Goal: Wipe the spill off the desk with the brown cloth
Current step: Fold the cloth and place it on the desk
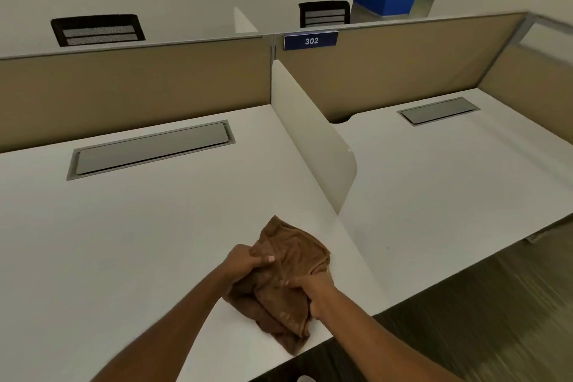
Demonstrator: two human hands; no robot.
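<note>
A crumpled brown cloth [288, 260] lies bunched near the front right corner of the white desk [124, 226]. My left hand [245, 260] grips its upper left fold. My right hand [313, 288] pinches the cloth's middle from the right. The cloth's lower end trails toward the desk's front edge. No spill shows on the desk surface.
A white divider panel [313, 139] stands just right of the cloth, separating a second desk [449, 183]. A grey cable hatch [152, 149] sits in the desk's far part. Tan partitions [133, 87] close the back. Dark floor [449, 335] lies at the right front.
</note>
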